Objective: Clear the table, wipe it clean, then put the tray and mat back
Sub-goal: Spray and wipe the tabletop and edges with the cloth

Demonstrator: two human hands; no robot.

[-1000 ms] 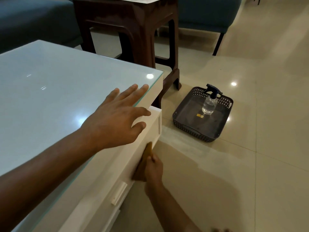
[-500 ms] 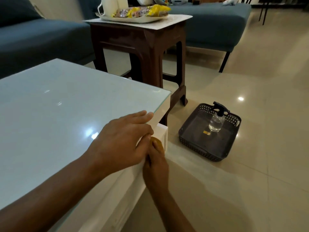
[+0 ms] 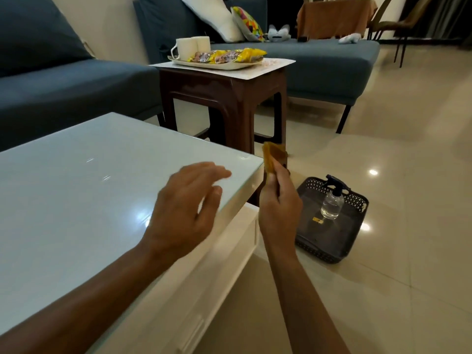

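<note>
Living room, glossy cream tile floor (image 3: 383, 290), blue sofa (image 3: 63, 80) along the back from 10 to 1 o'clock w/ cushions on it. White coffee table (image 3: 76, 190) w/ glass top fills the left half of view, its corner at approx center.

Left hand (image 3: 185, 209) is over the tabletop near the right edge, palm down, fingers loose and slightly spread, holding nothing; blurred, so can't tell if it touches the glass. Right hand (image 3: 279, 200) is just off the table's corner at approx 2 o'clock from the left hand, fingers and thumb pinched together on a yellow-brown cloth (image 3: 272, 155). Cloth sticks up above the fingers, beside the table corner; can't tell if it touches the edge.

Dark wood stool (image 3: 224, 103) stands at 12 o'clock, behind the table corner, in front of the sofa. On it: white mat (image 3: 275, 66) overhanging the top, and on the mat a cream tray (image 3: 229, 65) carrying two white mugs (image 3: 189, 47) at its left end plus yellow snack packets (image 3: 229, 56).

Floor at 3 o'clock: dark plastic basket (image 3: 357, 200) w/ perforated walls, just right of the right hand. Inside it a clear spray bottle (image 3: 332, 203) w/ dark trigger head, upright near the back wall, and a small yellow item (image 3: 316, 219) beside its base, too small to ID.

Far back at 1 o'clock: table w/ orange-brown cover (image 3: 332, 19), chairs beside it.
</note>
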